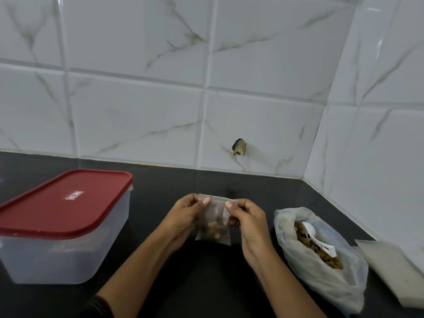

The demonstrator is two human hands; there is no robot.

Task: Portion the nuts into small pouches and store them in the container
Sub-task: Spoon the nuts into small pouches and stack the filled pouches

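Observation:
A small clear pouch (215,223) with nuts in its lower half hangs upright above the dark counter. My left hand (185,216) pinches its top left edge and my right hand (247,221) pinches its top right edge. To the right lies an open white plastic bag of nuts (321,255) with a white scoop (317,239) resting inside it. At the left stands the translucent container (68,255), its red lid (62,203) on.
A stack of empty clear pouches (394,269) lies at the far right edge. The black counter (172,184) meets a white tiled wall behind and on the right. A chipped hole (239,147) marks the back wall.

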